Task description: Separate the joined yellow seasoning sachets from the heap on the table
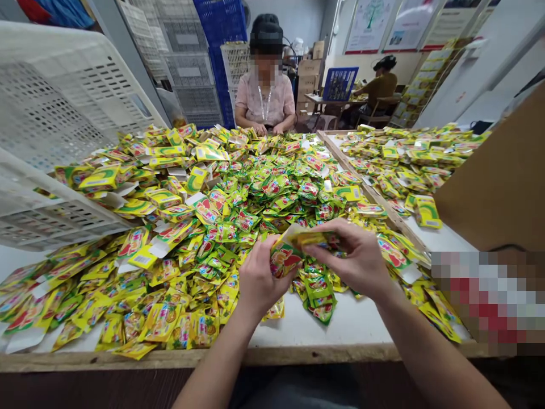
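My left hand [259,278] is wrapped round a small yellow-and-green printed carton [284,260] with a red fruit picture, its pale flap raised. Between the thumb and fingers of my right hand [361,257] is a yellow candy packet [314,238], right at the carton's upper end. Whether it is partly inside the carton, and whether it is one packet or more, I cannot tell. Just below both hands lies a green packet [320,298] on the white tabletop [353,326]. A heap of green packets [255,218] rises behind them, and yellow packets [162,324] spread to the left.
Flat yellow cartons [100,179] pile up at the left beside a tilted white crate [76,85]. A wooden divider [361,179] separates more packs on the right, near a brown cardboard panel [498,182]. Across the table sits a person [266,96]; another works farther back.
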Tool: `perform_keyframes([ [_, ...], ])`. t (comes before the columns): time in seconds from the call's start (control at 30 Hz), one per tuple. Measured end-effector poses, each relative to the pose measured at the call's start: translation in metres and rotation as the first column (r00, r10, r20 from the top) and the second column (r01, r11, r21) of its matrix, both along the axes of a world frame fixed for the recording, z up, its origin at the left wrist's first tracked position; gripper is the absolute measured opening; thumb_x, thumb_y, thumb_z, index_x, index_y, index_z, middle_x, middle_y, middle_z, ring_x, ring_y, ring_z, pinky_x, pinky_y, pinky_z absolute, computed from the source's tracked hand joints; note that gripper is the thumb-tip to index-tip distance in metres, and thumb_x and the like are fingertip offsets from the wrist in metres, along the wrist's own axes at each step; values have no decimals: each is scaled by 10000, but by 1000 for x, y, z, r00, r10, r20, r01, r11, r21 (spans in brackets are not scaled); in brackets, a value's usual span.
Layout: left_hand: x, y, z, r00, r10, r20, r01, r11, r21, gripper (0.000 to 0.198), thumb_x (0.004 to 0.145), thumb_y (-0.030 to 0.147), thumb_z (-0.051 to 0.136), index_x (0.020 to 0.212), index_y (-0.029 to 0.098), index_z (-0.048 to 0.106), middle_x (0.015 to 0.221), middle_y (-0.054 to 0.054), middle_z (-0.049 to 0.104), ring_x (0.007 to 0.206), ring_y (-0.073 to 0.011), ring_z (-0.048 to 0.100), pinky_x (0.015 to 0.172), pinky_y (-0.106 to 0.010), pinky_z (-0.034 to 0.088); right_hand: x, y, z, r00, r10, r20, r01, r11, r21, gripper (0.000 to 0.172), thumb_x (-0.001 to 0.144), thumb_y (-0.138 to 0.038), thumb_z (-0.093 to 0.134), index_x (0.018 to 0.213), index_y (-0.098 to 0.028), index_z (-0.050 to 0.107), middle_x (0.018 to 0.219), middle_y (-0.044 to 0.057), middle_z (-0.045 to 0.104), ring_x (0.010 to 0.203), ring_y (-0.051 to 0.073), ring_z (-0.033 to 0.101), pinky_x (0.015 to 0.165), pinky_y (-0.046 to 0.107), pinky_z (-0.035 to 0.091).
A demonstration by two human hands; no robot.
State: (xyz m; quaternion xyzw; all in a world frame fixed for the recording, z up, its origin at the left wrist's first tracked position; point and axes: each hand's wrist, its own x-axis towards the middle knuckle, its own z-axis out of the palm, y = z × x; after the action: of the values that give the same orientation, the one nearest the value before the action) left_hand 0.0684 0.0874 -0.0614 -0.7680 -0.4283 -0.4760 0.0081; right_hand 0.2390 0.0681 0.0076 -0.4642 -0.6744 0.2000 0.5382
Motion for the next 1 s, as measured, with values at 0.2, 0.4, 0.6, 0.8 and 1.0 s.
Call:
perform_keyframes([
  [0.2, -5, 0, -10, 984, -9, -178, 14, 1000, 27, 451, 833, 430, 565, 1199, 188, 464, 839, -59, 638, 722, -211, 619, 627, -294, 478, 1, 9, -7, 984, 151, 92, -118, 949, -292, 179, 663, -286, 748, 791, -177, 689, 703, 7, 676, 616, 146, 600, 546, 251, 464],
  [0.4, 3, -8, -18, 999, -41, 8, 41, 964, -264, 543, 742, 467, 664, 1164, 187, 469, 986, -75, 666, 856, -221, 664, 704, -306, 533, -19, 18, -45, 979, -203, -19, 193, 955, -225, 296, 686, -455, 715, 715, -187, 594, 585, -29, 542, 495, 122, 477, 449, 246, 371],
  [0.6, 6, -12, -17, 997, 12, 82, 9, 966, -257, 535, 755, 472, 650, 1165, 180, 467, 1007, -90, 670, 892, -231, 670, 731, -318, 544, -23, 12, -43, 951, -269, 154, 273, 962, -5, 259, 733, -465, 693, 802, -217, 663, 793, 46, 678, 823, 249, 619, 784, 410, 442],
  [0.8, 3, -12, -12, 995, -8, 96, 29, 976, -214, 493, 772, 473, 625, 1145, 189, 473, 987, -81, 670, 877, -217, 669, 730, -302, 543, -25, 3, -36, 932, -216, 291, 176, 972, 158, 142, 856, -320, 601, 758, -272, 693, 702, 2, 715, 1115, 292, 579, 1028, 555, 213],
  [1.0, -1, -12, -15, 994, -47, 102, 72, 964, -257, 460, 772, 418, 593, 1165, 210, 474, 987, -80, 660, 858, -230, 655, 714, -330, 534, -23, -3, -30, 899, 239, 366, -133, 947, -291, 104, 789, -342, 663, 851, -267, 701, 849, 7, 736, 956, 281, 653, 1056, 680, 81],
])
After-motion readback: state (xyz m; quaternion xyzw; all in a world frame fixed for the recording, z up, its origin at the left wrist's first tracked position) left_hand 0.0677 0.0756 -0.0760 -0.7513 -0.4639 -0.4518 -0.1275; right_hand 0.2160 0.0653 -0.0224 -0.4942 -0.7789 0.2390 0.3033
